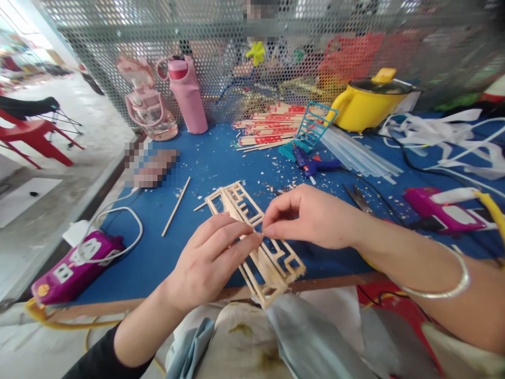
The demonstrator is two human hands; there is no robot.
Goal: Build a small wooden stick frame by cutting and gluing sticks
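Note:
A long lattice frame of pale wooden sticks (290, 263) lies slantwise over the table's near edge, with stepped crosspieces along one side. My left hand (215, 255) lies over its middle, fingers closed on the frame from the left. On the right side, my right hand (311, 216) pinches thumb and forefinger together close to the left fingertips. Whatever small thing sits in that pinch is hidden. Part of the frame's middle is covered by both hands. A loose stick (175, 206) rests on the blue table (138, 252) to the left.
Behind the frame lie a blue glue gun (315, 164), a teal stand (315, 126), a stick pile (268, 123), clear glue sticks (359, 152) and pliers (360, 200). Purple power strips (79, 268) flank the sides. Two bottles (189, 100) and a yellow pot (365, 108) stand by the mesh.

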